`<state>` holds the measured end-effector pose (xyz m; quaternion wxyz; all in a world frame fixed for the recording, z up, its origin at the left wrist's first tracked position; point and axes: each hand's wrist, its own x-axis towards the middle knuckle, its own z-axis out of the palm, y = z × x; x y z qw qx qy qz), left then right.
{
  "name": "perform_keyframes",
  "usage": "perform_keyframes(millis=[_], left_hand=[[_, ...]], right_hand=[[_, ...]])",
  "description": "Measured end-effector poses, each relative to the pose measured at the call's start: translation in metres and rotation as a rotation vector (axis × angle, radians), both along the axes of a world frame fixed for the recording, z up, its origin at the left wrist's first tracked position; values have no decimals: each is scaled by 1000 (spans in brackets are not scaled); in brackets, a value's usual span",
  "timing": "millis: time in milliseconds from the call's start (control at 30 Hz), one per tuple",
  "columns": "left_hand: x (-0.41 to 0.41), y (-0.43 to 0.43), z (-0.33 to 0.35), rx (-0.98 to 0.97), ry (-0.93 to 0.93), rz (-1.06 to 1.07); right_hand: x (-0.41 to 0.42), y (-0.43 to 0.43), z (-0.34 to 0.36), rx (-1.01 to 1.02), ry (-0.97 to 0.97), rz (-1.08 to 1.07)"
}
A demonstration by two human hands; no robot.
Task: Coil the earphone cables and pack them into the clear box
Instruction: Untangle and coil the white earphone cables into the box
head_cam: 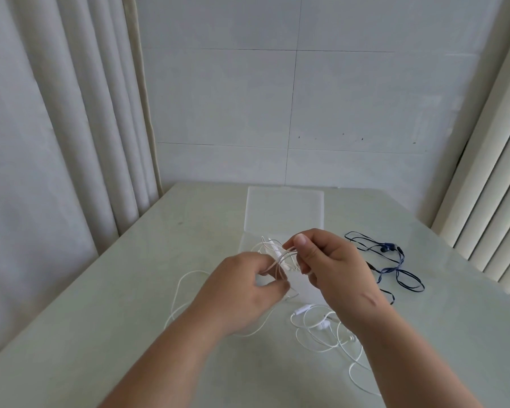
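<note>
Both hands hold a white earphone cable (280, 257) above the table's middle. My left hand (242, 287) pinches loops of it, and my right hand (330, 266) grips the same bundle from the right, thumb up. Its loose tail (178, 290) trails down to the left on the table. A second white earphone set (321, 328) lies tangled on the table below my right wrist. A dark blue earphone set (395, 263) lies loose to the right. The clear box (284, 210) stands open behind my hands, its nearer part hidden by them.
The pale table (100, 334) runs to a tiled wall at the back. White curtains (56, 128) hang at the left and vertical blinds (495, 201) at the right, both close to the table's edges.
</note>
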<state>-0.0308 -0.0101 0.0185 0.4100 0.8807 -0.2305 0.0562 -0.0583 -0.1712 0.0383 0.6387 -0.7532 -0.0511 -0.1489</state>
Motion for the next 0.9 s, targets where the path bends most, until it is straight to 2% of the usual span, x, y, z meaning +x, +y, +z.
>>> perform_keyframes(millis=[200, 333, 433, 533, 633, 767, 900], left_hand=[[1, -1, 2, -221, 184, -84], [4, 12, 9, -510, 260, -66], [10, 25, 14, -742, 323, -72], [14, 36, 15, -750, 302, -43], [14, 45, 18, -797, 337, -159], [13, 43, 20, -959, 349, -264], [13, 41, 18, -889, 258, -186]], right_hand=[[1, -2, -1, 21, -1, -27], [4, -14, -1, 28, 26, -144], [2, -18, 0, -60, 57, -132], [1, -16, -2, -258, 100, -92], [1, -13, -2, -423, 136, -54], [-4, 0, -4, -444, 243, 163], [-4, 11, -12, -537, 290, 306]])
